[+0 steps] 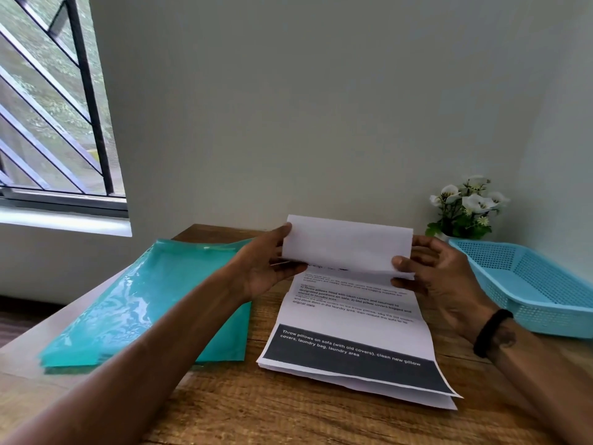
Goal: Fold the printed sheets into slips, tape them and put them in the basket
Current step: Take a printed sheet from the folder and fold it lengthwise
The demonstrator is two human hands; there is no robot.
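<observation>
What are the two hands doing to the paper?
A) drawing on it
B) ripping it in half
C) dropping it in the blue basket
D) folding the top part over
D: the left hand and right hand each pinch a side of the printed sheet, whose top flap is bent toward the person.

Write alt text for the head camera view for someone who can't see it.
Both hands, left hand and right hand, fold the far end of a printed sheet toward the person on a wooden table, between a teal folder and blue basket.
</observation>
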